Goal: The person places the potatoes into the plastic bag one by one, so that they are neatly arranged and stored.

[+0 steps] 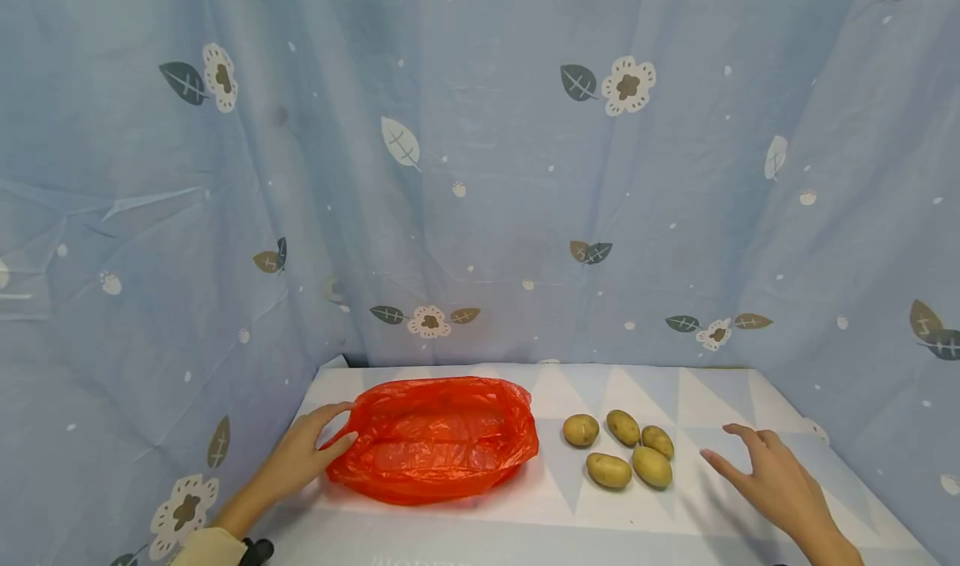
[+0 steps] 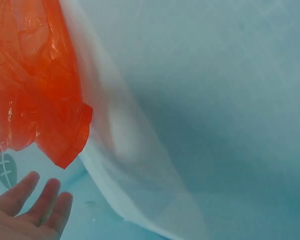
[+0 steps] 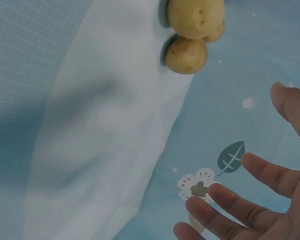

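A red plastic bag (image 1: 442, 433) lies on the table with its mouth spread wide toward the back and top. My left hand (image 1: 302, 453) is at the bag's left edge, fingers and thumb spread; whether it touches the plastic cannot be told. In the left wrist view, the fingers (image 2: 42, 202) appear just short of the bag (image 2: 40, 80). Several potatoes (image 1: 609, 470) form a loose group to the right of the bag. To their right, my right hand (image 1: 780, 478) hovers with spread fingers and holds nothing; the right wrist view shows potatoes (image 3: 186, 55) apart from it.
The table (image 1: 525, 508) has a white cover with pale triangles. A blue curtain (image 1: 480, 216) with leaves and flowers hangs behind it and along both sides.
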A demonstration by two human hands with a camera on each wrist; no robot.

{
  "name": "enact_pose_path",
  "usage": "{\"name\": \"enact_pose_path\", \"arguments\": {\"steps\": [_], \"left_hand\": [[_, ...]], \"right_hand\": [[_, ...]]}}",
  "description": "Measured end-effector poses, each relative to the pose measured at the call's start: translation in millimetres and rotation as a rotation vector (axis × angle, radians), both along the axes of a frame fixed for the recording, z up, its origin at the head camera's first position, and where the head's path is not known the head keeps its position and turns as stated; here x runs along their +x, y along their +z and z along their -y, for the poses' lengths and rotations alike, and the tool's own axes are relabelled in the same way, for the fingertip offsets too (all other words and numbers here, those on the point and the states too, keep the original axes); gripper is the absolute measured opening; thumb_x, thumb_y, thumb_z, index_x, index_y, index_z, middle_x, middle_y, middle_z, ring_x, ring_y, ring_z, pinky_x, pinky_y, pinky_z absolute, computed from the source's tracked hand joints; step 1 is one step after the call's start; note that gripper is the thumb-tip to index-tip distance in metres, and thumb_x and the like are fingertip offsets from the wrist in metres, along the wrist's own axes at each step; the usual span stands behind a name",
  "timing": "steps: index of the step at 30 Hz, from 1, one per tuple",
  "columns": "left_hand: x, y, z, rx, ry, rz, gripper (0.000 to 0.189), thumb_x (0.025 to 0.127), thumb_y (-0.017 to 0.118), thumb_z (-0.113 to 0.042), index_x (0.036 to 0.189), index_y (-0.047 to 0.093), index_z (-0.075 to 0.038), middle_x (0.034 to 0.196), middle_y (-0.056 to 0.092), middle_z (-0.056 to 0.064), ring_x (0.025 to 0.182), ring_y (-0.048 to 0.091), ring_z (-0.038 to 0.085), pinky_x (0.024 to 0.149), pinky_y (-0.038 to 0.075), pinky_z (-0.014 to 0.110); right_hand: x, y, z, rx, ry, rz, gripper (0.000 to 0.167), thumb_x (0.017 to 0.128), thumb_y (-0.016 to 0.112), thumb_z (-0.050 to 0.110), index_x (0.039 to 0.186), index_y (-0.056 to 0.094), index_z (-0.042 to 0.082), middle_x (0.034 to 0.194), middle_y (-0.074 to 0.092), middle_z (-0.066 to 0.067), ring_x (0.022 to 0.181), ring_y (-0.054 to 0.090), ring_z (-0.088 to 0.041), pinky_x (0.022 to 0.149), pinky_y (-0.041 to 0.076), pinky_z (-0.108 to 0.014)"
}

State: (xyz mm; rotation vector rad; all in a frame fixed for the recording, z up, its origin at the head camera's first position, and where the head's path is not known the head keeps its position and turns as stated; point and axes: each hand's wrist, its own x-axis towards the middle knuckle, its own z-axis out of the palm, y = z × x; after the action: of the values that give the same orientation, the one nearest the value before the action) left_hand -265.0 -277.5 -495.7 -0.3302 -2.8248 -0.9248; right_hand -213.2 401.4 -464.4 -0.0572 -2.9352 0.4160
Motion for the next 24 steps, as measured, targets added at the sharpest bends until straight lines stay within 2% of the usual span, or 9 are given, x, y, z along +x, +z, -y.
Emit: {"name": "enact_pose_path", "arguments": {"steps": [2, 7, 11, 14, 20, 24], "left_hand": [[-0.6, -1.7, 0.3, 0.040, -0.004, 0.034, 0.057, 0.097, 0.072, -0.038, 0.146, 0.056, -0.016, 0.146, 0.054, 0.020, 0.130, 0.052, 0.046, 0.100, 0.045, 0.068], [-2.4, -6.1, 0.0, 0.119, -0.009, 0.112, 0.058, 0.097, 0.072, -0.039, 0.148, 0.054, -0.019, 0.147, 0.053, 0.018, 0.125, 0.055, 0.042, 0.096, 0.053, 0.058], [-4.2, -9.1, -0.8, 0.140, -0.013, 0.149, 0.058, 0.097, 0.071, -0.041, 0.149, 0.053, -0.022, 0.148, 0.052, 0.017, 0.128, 0.053, 0.040, 0.097, 0.054, 0.055], [-5.5, -10.7, -1.5, 0.151, -0.016, 0.165, 0.059, 0.097, 0.071, -0.041, 0.149, 0.053, -0.022, 0.149, 0.052, 0.016, 0.129, 0.053, 0.039, 0.097, 0.054, 0.054], [-8.2, -14.6, -1.8, 0.187, -0.006, 0.214, 0.061, 0.095, 0.074, -0.041, 0.149, 0.052, -0.024, 0.147, 0.053, 0.016, 0.113, 0.059, 0.031, 0.087, 0.059, 0.044], [-10.6, -18.0, -0.8, 0.209, 0.004, 0.241, 0.065, 0.092, 0.076, -0.043, 0.150, 0.051, -0.026, 0.145, 0.054, 0.014, 0.113, 0.058, 0.030, 0.085, 0.060, 0.042]], "right_hand": [[0.6, -2.5, -1, -0.001, 0.002, -0.015, 0.086, 0.090, 0.061, 0.072, 0.134, 0.058, -0.001, 0.115, 0.057, -0.036, 0.087, 0.061, -0.040, 0.060, 0.052, -0.055], [1.6, -6.8, -1, -0.008, 0.001, -0.022, 0.085, 0.090, 0.062, 0.072, 0.134, 0.059, 0.000, 0.117, 0.057, -0.035, 0.091, 0.061, -0.044, 0.062, 0.052, -0.057], [0.7, -10.0, 0, -0.017, 0.007, -0.029, 0.082, 0.091, 0.063, 0.070, 0.135, 0.059, 0.000, 0.118, 0.058, -0.035, 0.094, 0.061, -0.046, 0.066, 0.052, -0.059], [0.0, -14.3, 2, -0.012, 0.010, -0.029, 0.081, 0.090, 0.065, 0.070, 0.133, 0.060, 0.001, 0.116, 0.059, -0.032, 0.093, 0.062, -0.043, 0.067, 0.052, -0.059], [-1.6, -22.8, 6, -0.012, 0.019, -0.012, 0.078, 0.090, 0.067, 0.067, 0.132, 0.061, 0.002, 0.111, 0.060, -0.028, 0.088, 0.063, -0.038, 0.063, 0.053, -0.056], [-3.2, -26.2, 8, -0.020, 0.030, -0.011, 0.075, 0.090, 0.069, 0.064, 0.132, 0.061, 0.002, 0.113, 0.060, -0.027, 0.089, 0.064, -0.039, 0.063, 0.054, -0.056]]}}
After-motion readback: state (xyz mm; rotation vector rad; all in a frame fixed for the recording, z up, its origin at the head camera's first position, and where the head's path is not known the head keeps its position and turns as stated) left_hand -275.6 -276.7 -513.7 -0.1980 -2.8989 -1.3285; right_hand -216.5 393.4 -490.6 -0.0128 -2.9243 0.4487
